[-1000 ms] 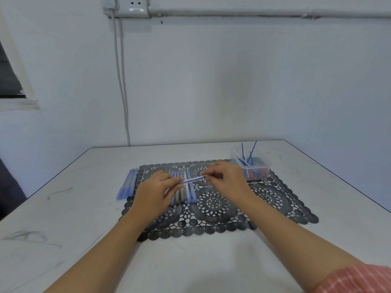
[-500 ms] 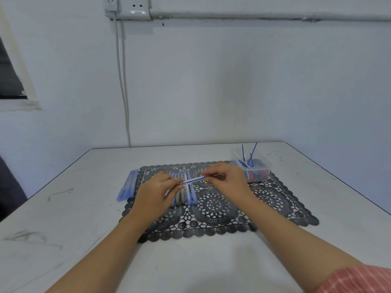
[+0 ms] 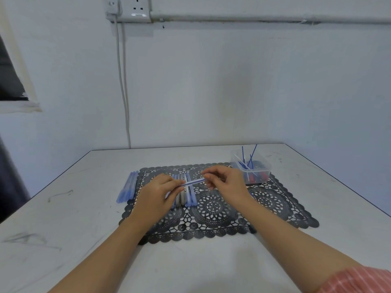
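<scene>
A blue pen [image 3: 193,182] is held level over the black lace placemat [image 3: 270,199]. My left hand [image 3: 157,194] grips its left end with curled fingers. My right hand [image 3: 227,182] pinches its right end between thumb and fingertips. Under the hands a row of blue and grey pens [image 3: 188,196] lies side by side on the mat, partly hidden by my left hand.
Several more blue pens [image 3: 127,190] lie at the mat's left edge on the white table [image 3: 63,218]. A clear plastic box [image 3: 251,169] with blue refills and red parts stands at the mat's back right corner. A wall is close behind.
Both hands hold the pen in nearly the same place; no clear movement.
</scene>
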Tool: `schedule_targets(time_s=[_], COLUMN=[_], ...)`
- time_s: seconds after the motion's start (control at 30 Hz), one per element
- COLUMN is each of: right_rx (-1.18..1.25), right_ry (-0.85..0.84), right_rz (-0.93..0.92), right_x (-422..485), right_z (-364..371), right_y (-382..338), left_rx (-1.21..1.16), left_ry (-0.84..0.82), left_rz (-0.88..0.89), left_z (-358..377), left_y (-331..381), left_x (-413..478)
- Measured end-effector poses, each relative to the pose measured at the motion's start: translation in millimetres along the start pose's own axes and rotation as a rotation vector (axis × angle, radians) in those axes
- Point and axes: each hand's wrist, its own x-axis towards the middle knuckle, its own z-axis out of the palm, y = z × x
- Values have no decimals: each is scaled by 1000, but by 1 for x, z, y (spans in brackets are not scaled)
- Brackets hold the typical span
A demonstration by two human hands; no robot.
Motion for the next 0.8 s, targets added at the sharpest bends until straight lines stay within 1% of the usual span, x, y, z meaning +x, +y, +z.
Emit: schedule_targets(time_s=[0.2,0.33,0.53,0.8], right_rx=[66,-93,-259,-339], right_ry=[8,-56,-40,-30], right_rz=[31,21,-71,-153], right_x=[-1,-1,-2,0], right_z=[3,0,-4,-1], right_y=[2,3,5,10], left_rx=[-23,-23,-27,-26], left_ry=[18,50,53,53], left_rz=[-30,-49,1,47], left_z=[1,1,1,0], left_y=[-5,-8,-7,-7], left_x=[-1,0,0,0])
